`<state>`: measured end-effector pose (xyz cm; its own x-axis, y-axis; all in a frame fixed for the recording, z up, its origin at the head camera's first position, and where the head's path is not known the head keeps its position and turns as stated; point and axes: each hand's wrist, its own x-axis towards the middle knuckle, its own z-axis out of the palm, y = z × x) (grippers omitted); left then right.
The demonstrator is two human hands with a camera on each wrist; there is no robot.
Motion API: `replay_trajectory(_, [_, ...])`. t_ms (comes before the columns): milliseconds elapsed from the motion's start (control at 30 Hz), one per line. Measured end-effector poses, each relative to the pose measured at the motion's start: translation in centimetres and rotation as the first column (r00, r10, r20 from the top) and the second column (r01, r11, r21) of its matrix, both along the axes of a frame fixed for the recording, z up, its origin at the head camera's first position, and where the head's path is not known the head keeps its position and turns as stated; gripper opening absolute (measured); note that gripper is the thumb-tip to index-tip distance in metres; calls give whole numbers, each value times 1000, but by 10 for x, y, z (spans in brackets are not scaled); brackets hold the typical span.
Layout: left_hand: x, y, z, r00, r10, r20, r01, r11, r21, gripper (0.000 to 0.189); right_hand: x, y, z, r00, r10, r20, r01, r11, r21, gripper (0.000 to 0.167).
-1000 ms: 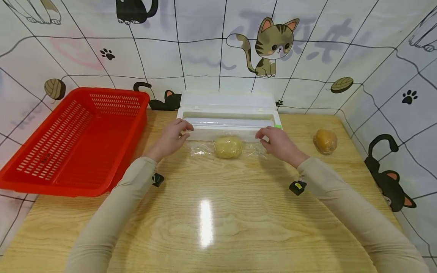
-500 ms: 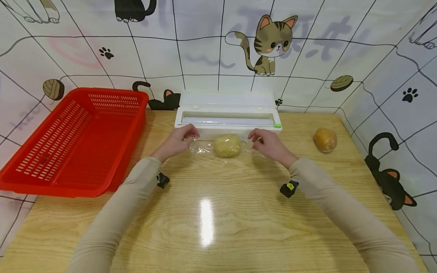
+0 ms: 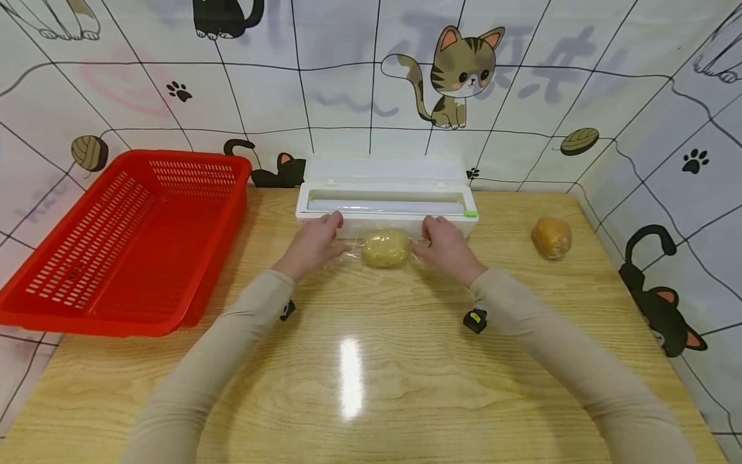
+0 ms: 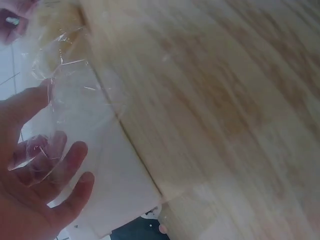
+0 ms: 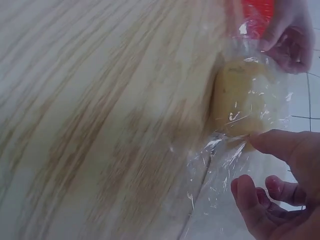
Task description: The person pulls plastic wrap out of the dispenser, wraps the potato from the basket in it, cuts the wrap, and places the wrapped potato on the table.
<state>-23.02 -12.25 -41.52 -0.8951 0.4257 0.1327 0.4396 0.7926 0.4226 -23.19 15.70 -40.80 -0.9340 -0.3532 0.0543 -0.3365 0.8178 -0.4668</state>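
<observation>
A pale yellow oblong food like a peeled potato (image 3: pixel 385 248) lies on the table in clear cling film (image 5: pixel 212 160), right in front of a white cling film dispenser (image 3: pixel 400 223). To its left is my left hand (image 3: pixel 313 245), thumb reaching in at the film; in the left wrist view the film (image 4: pixel 75 95) drapes across thumb and fingers, which stand apart. My right hand (image 3: pixel 447 248) is on the other side. In the right wrist view its thumb (image 5: pixel 275 144) touches the film right at the potato's end, the other fingers bent loosely and apart from the thumb.
The dispenser's lid (image 3: pixel 382 169) stands raised at the back, with a film roll (image 3: pixel 385 206) inside. A red plastic basket (image 3: pixel 156 245) takes up the left side. A rounded orange-yellow item (image 3: pixel 552 237) in film sits at the right. Printed cloth walls (image 3: pixel 342 96) enclose the table.
Both hands have moved inward from the film's outer ends toward the potato, and the thumbs now reach close to its two ends. Potato, basket and orange-yellow item have stayed in place.
</observation>
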Motion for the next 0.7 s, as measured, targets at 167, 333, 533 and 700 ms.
replay_trajectory(167, [0,4,-4,992,-25,-126,5,988,-154,35,1,-2,-3,998,-8,-66,13,997,78,34])
replay_trajectory(333, [0,7,-6,975,-66,-213,16,974,-227,18,2,-6,0,993,11,-118,3,992,122,34])
replay_trajectory(533, [-3,8,-9,951,-130,-282,27,940,-340,12,2,-9,2,993,7,-114,11,987,161,36])
replay_trajectory(700, [-2,6,-10,936,-201,-288,65,906,-418,7,3,-8,1,987,37,-157,-7,982,190,34])
